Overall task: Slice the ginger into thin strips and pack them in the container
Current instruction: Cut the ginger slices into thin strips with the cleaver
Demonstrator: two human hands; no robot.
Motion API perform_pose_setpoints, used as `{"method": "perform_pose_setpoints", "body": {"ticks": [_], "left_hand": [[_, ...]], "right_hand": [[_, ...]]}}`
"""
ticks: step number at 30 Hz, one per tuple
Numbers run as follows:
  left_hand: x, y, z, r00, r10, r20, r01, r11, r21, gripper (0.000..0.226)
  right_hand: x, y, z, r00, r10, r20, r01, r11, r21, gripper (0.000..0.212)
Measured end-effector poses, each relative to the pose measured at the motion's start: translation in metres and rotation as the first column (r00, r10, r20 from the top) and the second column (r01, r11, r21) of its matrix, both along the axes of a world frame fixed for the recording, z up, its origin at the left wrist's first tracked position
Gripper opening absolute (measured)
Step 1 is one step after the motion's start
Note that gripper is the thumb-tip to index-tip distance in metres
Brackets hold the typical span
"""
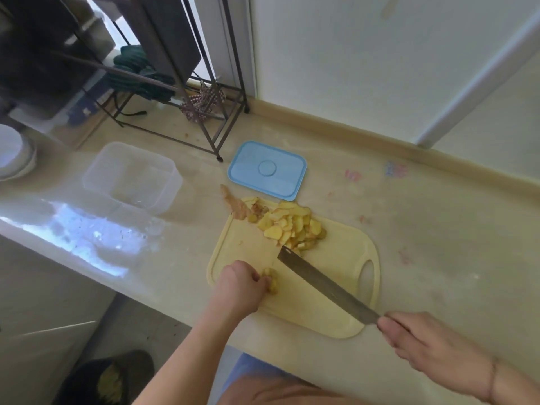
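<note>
On the pale yellow cutting board (327,290), the left hand (238,286) pinches a ginger piece (271,280); the right hand (420,340) grips the cleaver (324,285). Ginger slices (292,228) pile beyond, near the blue lid (267,170) and clear container (131,176).

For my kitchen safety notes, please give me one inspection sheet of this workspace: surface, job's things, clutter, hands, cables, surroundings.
Surface: pale counter, glare at left.
Job's things: cutting board with a heap of ginger slices; empty clear container; blue lid lying apart.
Clutter: ginger peel at the board's far corner.
Hands: left hand holds a ginger piece; right hand grips the knife.
Cables: nothing seen.
Surroundings: metal rack, white wall.
</note>
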State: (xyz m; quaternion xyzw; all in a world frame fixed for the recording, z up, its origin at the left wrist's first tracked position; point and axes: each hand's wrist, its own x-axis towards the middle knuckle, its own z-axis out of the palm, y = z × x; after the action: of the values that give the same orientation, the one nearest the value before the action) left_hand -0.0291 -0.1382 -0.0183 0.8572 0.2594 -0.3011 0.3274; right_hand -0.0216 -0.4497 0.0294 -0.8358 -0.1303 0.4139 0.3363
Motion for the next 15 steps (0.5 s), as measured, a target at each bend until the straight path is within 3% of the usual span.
{"method": "perform_pose_setpoints", "body": {"ticks": [9,15], "left_hand": [[-0.005,0.0,0.0,0.997,0.067,0.023,-0.065,0.995,-0.08,0.04],[-0.01,-0.011,-0.006,0.996,0.036,0.08,-0.032,0.998,-0.054,0.035]], "right_hand": [[-0.034,0.057,-0.019,0.982,-0.122,0.147,0.136,0.987,-0.09,0.066],[-0.037,0.072,-0.026,0.991,-0.055,0.124,0.063,0.996,-0.064,0.066]]}}
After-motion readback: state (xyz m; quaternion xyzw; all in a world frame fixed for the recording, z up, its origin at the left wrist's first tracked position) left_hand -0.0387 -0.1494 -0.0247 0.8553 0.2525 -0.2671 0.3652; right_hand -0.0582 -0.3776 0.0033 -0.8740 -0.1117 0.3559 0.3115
